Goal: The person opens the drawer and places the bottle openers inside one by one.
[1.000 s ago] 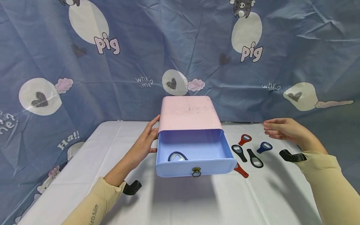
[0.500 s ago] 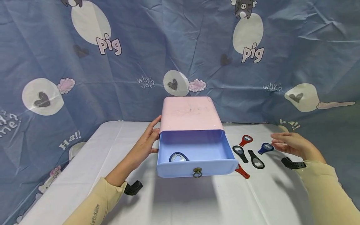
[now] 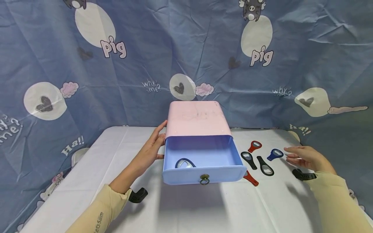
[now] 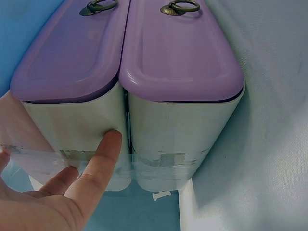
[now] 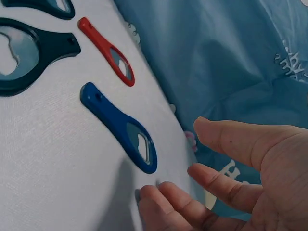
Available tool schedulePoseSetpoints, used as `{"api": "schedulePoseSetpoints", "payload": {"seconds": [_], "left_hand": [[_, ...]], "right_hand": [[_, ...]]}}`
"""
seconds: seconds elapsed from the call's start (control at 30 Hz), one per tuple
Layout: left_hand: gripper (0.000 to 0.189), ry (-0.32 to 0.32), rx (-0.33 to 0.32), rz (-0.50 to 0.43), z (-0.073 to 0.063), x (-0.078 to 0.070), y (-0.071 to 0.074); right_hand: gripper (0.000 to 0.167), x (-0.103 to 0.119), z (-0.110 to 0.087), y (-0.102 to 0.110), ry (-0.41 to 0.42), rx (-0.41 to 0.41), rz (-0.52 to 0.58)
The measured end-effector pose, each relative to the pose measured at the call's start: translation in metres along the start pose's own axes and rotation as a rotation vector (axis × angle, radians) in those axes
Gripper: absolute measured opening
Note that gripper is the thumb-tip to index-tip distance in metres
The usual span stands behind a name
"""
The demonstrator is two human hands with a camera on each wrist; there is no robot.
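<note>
Head view: left hand (image 3: 148, 153) braces the box (image 3: 198, 119) with straight, ungripping fingers, probably steadying it; right hand (image 3: 310, 158), fingers parted and empty, hovers beside the blue opener (image 3: 275, 154)

Head camera facing forward and down over the table (image 3: 247, 210), left-wrist view close against the drawer box (image 4: 185, 127), right-wrist view near the blue opener (image 5: 115, 122), both shared with head.

Right hand (image 5: 276, 187) hung just beside the blue opener (image 5: 116, 124), gap visible. Red opener (image 5: 106, 51) lay near that on the white table (image 5: 48, 149). Dark opener (image 5: 45, 54) sat left, cropped; second opener (image 5: 43, 6) at top, cut off, probably dark too. Blue cloth (image 5: 216, 62) hung behind.
</note>
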State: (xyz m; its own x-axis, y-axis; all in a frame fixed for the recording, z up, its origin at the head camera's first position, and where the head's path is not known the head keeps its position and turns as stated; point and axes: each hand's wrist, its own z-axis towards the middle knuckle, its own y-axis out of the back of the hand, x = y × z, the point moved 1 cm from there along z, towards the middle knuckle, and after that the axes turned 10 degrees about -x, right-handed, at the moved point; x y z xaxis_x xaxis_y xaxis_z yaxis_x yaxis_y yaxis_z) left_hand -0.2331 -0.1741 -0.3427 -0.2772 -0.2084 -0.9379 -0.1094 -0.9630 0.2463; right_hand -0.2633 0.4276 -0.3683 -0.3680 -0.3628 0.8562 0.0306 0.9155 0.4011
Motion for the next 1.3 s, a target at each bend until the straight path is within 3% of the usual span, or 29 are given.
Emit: {"api": "schedulePoseSetpoints", "payload": {"seconds": [0.17, 0.37, 0.63, 0.77, 0.83, 1.2, 1.3], "left_hand": [[0.056, 0.006, -0.004, 0.01, 0.0, 0.0, 0.0], [0.055, 0.006, -0.005, 0.009, 0.0, 0.001, 0.0], [0.055, 0.003, -0.009, 0.017, 0.0, 0.0, 0.0], [0.056, 0.006, -0.012, 0.023, 0.0, 0.0, -0.001], [0.056, 0.001, -0.013, 0.024, 0.0, 0.0, -0.001], [0.056, -0.011, -0.023, 0.035, 0.0, 0.001, -0.001], [0.056, -0.013, -0.023, 0.035, 0.0, 0.001, -0.001]], "right_hand": [[0.046, -0.004, -0.001, -0.001, 0.021, -0.002, -0.034], [0.021, -0.004, 0.002, -0.003, 0.016, 0.016, 0.018], [0.017, -0.003, 0.012, -0.012, -0.014, 0.002, 0.079], [0.037, -0.002, 0.018, -0.018, -0.016, -0.028, 0.056], [0.037, -0.002, 0.02, -0.021, -0.019, -0.046, 0.044], [0.02, 0.011, 0.028, -0.042, 0.001, -0.181, -0.12], [0.025, 0.013, 0.034, -0.048, 0.034, -0.215, -0.224]]}}
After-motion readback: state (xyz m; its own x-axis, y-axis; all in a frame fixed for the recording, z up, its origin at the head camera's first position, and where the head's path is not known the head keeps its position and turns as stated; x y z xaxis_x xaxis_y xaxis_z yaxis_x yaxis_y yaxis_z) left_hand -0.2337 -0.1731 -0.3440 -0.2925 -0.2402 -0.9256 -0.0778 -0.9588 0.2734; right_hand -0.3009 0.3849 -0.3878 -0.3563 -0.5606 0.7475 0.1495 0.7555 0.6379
